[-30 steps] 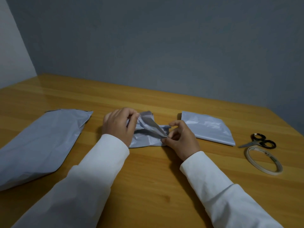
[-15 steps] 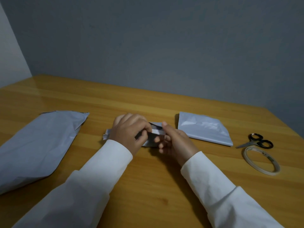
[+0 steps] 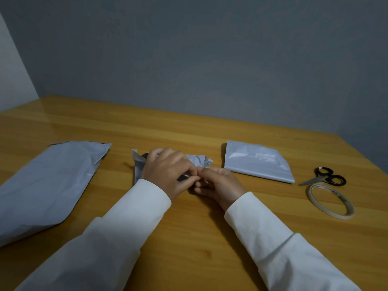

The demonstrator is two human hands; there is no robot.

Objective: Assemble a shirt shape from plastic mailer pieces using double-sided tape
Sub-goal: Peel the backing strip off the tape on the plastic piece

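Grey plastic, crumpled and folded, forms a small mailer piece [image 3: 199, 160] lying at the middle of a wooden table [image 3: 189, 238], mostly hidden beneath two hands in white sleeves. The left hand [image 3: 168, 173] lies over the piece with its fingers curled, pinching a thin edge of it. The right hand [image 3: 218, 183] meets it fingertip to fingertip, fingers curled and pinching the same edge from the other side. Only the piece's far edge and left end show past the knuckles.

Well to the left lies a long grey mailer piece [image 3: 48, 185], flat and angled toward the near left corner. Just right of the hands lies a folded mailer piece [image 3: 258, 162], apart from them. Farther right sit black-handled scissors [image 3: 325, 178], and just in front of them a roll of double-sided tape [image 3: 330, 200] lying flat. A grey wall [image 3: 210, 59] rises behind the table.
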